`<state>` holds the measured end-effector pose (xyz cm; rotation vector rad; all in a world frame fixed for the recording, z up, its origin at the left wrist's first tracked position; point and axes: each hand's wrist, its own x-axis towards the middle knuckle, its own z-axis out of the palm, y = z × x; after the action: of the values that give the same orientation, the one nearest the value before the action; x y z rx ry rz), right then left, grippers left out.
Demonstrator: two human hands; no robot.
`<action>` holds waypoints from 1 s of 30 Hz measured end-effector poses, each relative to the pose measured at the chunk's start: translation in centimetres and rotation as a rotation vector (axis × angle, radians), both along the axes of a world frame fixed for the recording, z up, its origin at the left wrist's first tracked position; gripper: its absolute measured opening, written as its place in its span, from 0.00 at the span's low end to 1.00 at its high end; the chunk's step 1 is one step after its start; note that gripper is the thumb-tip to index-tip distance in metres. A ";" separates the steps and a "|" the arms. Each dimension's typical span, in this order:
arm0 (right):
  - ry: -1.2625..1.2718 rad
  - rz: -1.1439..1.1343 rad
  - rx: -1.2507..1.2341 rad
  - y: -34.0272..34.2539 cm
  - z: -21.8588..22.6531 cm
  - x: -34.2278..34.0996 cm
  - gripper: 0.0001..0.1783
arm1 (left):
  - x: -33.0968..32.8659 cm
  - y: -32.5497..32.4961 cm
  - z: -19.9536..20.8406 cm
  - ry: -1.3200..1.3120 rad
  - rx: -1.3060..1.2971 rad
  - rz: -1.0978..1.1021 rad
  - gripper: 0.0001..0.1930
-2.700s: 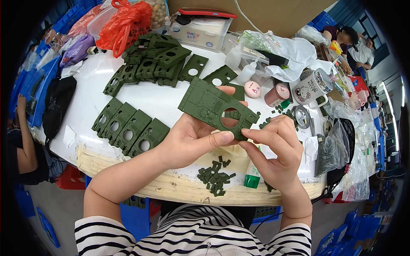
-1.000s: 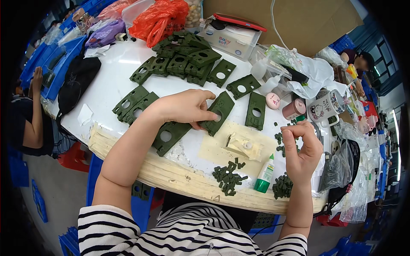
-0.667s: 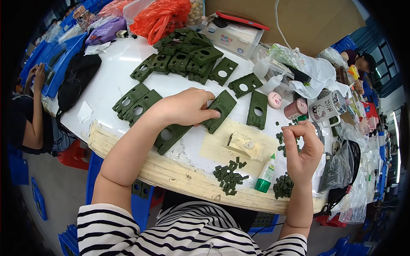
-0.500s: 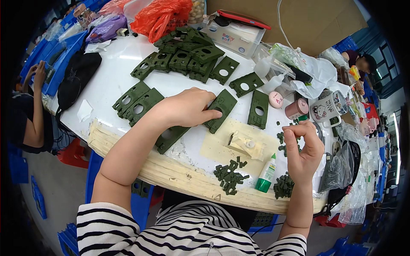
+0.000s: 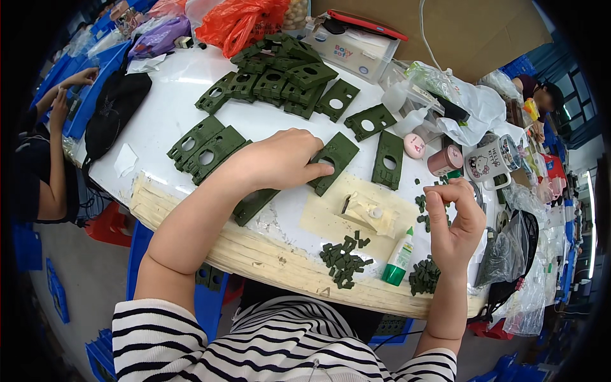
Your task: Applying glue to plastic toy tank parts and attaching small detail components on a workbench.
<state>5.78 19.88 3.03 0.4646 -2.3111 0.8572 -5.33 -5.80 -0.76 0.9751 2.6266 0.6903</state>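
My left hand point(image 5: 277, 162) reaches across the table, its thumb and curled fingers on the left side of a dark green plastic tank hull part point(image 5: 338, 156) with a round hole. Under my left wrist lies another green hull part point(image 5: 254, 205). Above the right side of the table, my right hand point(image 5: 455, 219) is raised with its fingers curled toward the thumb; anything between them is too small to make out. Near it lie a green-capped glue bottle point(image 5: 400, 258), a tape-wrapped block point(image 5: 369, 213) on a yellowish sheet and small dark green pieces point(image 5: 345, 260).
A heap of green hull parts point(image 5: 280, 73) lies at the back, with single ones around it. At the right stand a pink jar point(image 5: 444, 160) and a white mug point(image 5: 487, 164). A black cap point(image 5: 118, 108) lies at the left edge, near a co-worker's arm point(image 5: 57, 127).
Both of my hands keep nearly the same pose and place. The whole view has shifted slightly. At the far left, a co-worker's hand has moved up and to the right.
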 end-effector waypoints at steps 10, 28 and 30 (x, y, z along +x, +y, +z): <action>0.010 0.011 -0.004 0.1 0.1 0.0 0.02 | 0.2 -2.2 2.6 0.070 -0.112 0.029 0.31; -0.004 0.007 0.009 -0.1 0.2 0.1 0.03 | 0.3 -3.5 3.6 0.155 -0.491 0.214 0.32; -0.005 0.004 0.010 -0.1 0.2 0.2 0.03 | 0.2 -3.7 3.6 0.135 -0.499 0.238 0.32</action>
<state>5.94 19.78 3.27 0.4716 -2.3206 0.8504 -5.13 -9.46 2.82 0.5849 2.8470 -0.0053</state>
